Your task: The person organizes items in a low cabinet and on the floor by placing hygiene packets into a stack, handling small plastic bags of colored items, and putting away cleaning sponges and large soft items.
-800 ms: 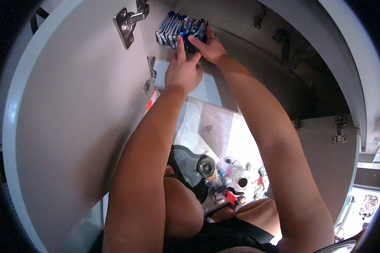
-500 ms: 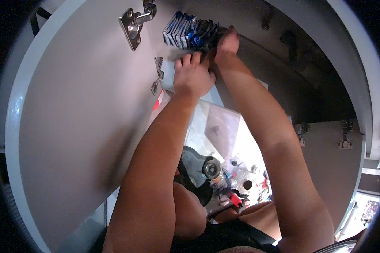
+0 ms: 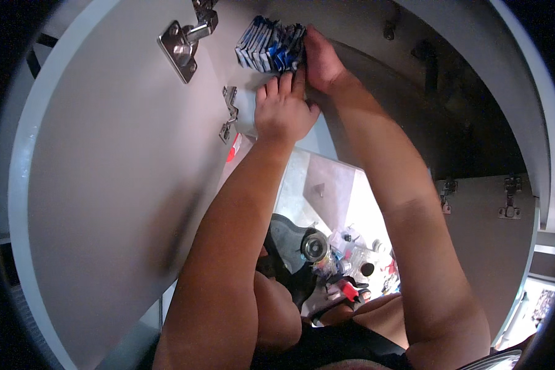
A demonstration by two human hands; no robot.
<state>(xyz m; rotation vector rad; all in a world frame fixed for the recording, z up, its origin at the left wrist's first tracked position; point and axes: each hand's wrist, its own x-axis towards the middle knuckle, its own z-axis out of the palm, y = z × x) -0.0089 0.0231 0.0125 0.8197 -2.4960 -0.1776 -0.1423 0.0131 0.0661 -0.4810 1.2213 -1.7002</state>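
One row of packets (image 3: 266, 46) stands on edge in the cabinet (image 3: 367, 68); my right hand (image 3: 322, 63) sits at its end, probably as a bookend against toppling. My left hand (image 3: 285, 111) has fingers slightly spread at the front; the right's are too hidden to tell.

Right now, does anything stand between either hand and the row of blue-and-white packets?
Nothing visible does: the right hand is at the right end of the packets, the left hand at their near side.
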